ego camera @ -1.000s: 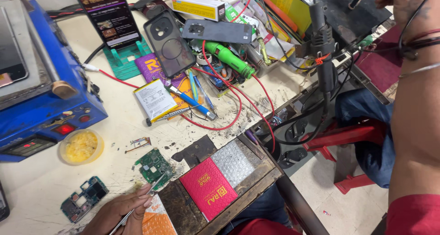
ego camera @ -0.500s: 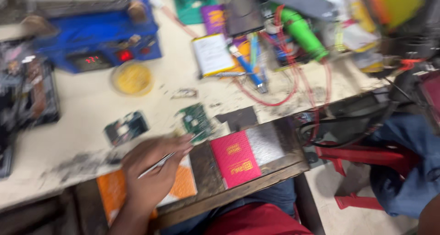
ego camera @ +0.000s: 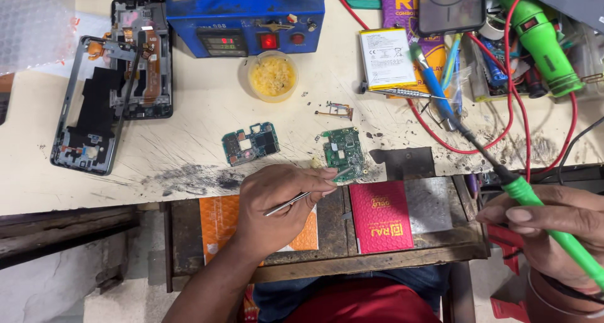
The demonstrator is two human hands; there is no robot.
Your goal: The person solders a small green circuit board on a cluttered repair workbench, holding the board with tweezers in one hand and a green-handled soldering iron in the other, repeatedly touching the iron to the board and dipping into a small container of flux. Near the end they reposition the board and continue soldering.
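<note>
At the desk [ego camera: 189,118] edge, the left hand [ego camera: 277,200] gripping tweezers [ego camera: 296,200] should steady the green board [ego camera: 344,153] while the right hand [ego camera: 553,232], closed around the soldering iron [ego camera: 535,203], approaches gently.

Bright, even overhead light, soft shadows, sharp focus, slight edge distortion.

Both forearms are bare, no sleeves reaching the left hand [ego camera: 277,203] or the right hand [ego camera: 553,232]. A thin dark band circles the right wrist. Red clothing covers the lap.
</note>
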